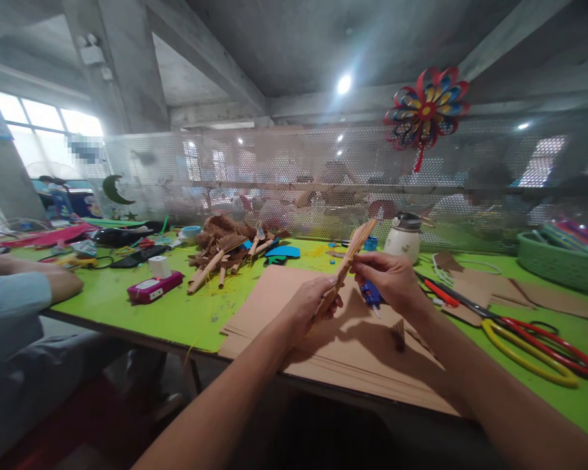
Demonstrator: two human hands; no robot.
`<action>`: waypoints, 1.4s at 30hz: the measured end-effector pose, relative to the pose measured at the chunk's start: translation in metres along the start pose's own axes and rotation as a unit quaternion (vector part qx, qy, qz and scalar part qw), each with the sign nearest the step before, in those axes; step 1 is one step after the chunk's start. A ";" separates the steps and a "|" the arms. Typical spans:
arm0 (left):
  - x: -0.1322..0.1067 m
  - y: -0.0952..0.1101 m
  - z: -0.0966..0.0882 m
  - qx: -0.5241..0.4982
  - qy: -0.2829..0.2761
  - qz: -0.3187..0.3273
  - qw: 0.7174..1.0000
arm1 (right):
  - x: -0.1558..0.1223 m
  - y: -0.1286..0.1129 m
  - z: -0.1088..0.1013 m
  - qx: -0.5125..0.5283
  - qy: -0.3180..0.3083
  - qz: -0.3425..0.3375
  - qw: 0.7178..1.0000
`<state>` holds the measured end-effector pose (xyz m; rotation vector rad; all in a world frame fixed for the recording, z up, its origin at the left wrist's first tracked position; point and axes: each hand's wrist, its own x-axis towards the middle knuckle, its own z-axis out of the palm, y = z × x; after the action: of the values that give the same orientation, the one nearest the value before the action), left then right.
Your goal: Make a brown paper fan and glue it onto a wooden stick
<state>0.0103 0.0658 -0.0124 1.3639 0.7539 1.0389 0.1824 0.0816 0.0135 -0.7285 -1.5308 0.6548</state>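
Observation:
My left hand [311,300] is wrapped round a narrow folded piece of brown paper [350,251], which tilts up to the right. Fingertips of my right hand [389,277] pinch at the right edge of that same piece; a thin yellow strand seems to run along it. Below both hands lie large flat sheets of brown paper [269,303], stacked at the table's front edge. A blue glue gun [371,294] rests on them, partly hidden behind my right hand. Near my right forearm is a small pleated brown scrap [398,335].
Large scissors [514,333] with red and yellow handles lie right, near a green basket [549,261]. A heap of rolled brown paper pieces [225,251], a magenta power strip [155,287] and a white jug [402,240] stand on the green table [200,323]. Another person's arm [39,277] rests left.

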 end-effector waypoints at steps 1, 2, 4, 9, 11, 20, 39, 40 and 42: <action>0.000 0.000 0.000 0.001 -0.002 0.003 1.000 | 0.000 0.000 0.000 -0.003 0.002 0.001 1.000; -0.001 0.000 0.000 0.002 -0.002 0.005 1.000 | 0.000 0.000 0.000 -0.005 0.004 0.002 1.000; -0.002 0.001 0.000 0.005 -0.005 0.007 1.000 | 0.000 0.000 0.001 -0.007 0.005 0.004 1.000; -0.004 0.005 0.001 0.015 -0.012 0.014 1.000 | 0.000 -0.002 0.000 -0.008 -0.001 0.002 1.000; -0.003 0.004 0.001 0.014 -0.017 0.016 1.000 | 0.000 -0.002 0.000 -0.009 -0.001 0.002 1.000; -0.002 0.002 0.000 0.047 -0.012 0.017 0.999 | 0.001 0.004 0.000 -0.032 -0.012 -0.005 0.999; -0.001 0.001 -0.001 0.081 0.029 0.037 0.996 | -0.008 0.001 0.014 -0.072 -0.004 -0.004 0.997; -0.001 0.001 -0.001 0.081 0.032 0.040 0.995 | -0.009 0.002 0.016 -0.083 -0.014 -0.008 0.996; 0.000 0.000 -0.002 0.080 0.033 0.048 0.995 | -0.011 0.004 0.019 -0.100 -0.032 -0.020 0.994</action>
<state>0.0081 0.0663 -0.0125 1.5210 0.8405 1.1227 0.1646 0.0753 0.0020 -0.8320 -1.6822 0.5023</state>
